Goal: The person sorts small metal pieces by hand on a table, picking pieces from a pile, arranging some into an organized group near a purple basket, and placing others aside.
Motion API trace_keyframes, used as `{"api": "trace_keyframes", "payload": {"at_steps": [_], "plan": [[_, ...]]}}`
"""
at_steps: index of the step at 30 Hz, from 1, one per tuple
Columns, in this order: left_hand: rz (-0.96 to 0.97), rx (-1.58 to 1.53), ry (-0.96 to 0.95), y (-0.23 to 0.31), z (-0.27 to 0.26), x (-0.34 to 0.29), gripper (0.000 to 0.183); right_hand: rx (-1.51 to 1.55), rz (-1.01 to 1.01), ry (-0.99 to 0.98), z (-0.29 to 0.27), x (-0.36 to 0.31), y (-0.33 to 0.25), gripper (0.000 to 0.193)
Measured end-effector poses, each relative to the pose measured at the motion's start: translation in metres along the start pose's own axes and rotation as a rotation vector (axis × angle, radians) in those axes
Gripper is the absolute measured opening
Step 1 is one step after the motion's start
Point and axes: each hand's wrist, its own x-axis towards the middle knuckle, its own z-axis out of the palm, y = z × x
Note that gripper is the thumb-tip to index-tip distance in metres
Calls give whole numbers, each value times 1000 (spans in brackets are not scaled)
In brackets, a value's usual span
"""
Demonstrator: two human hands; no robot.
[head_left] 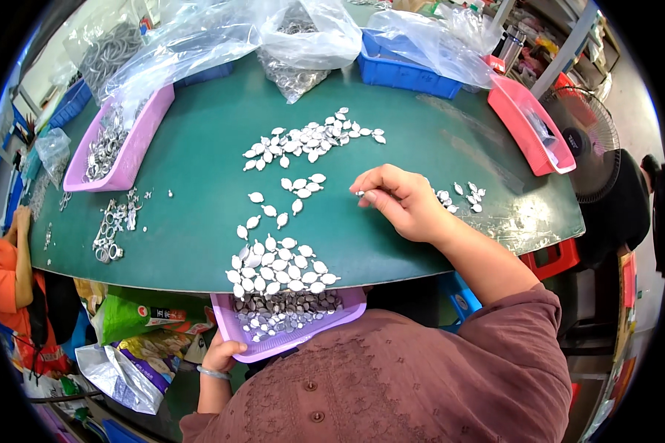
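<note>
With my left hand [220, 353] I grip the left corner of a lilac plastic basket [287, 345], held under the table's front edge. Many small silver oval metal pieces with pointed ends lie inside it. A dense pile of similar oval pieces [279, 267] sits at the edge just above the basket. My right hand [403, 201] is over the table, thumb and fingertips pinching one small silver metal piece [360, 193]. Left of that hand is a loose trail of oval pieces [297, 183]. A larger spread of them [310, 139] lies farther back.
A few more pieces [474, 196] lie right of my right hand on the green table [199, 244]. Around it stand a lilac bin [144, 140], a blue bin [414, 75], a red bin [521, 122] and plastic bags [303, 37]. A fan [580, 140] is at right; another person's arm [24, 258] shows at left.
</note>
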Motion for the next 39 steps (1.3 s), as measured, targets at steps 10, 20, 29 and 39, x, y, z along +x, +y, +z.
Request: {"api": "trace_keyframes", "payload": {"at_steps": [10,20,29,39], "plan": [[-33,26,4,-3,-5,1,68,481,134,58,-10,-2,0,18],[-37,2,8,0,2,-1,69,748,155,128,-12,1,3,17],[-31,-10,5,1,10,-2,71,561,77,180,-12,-2,3,13],[-43,1,-2,-2,4,-1,72,535,27,203,-12,-4,1,11]]}}
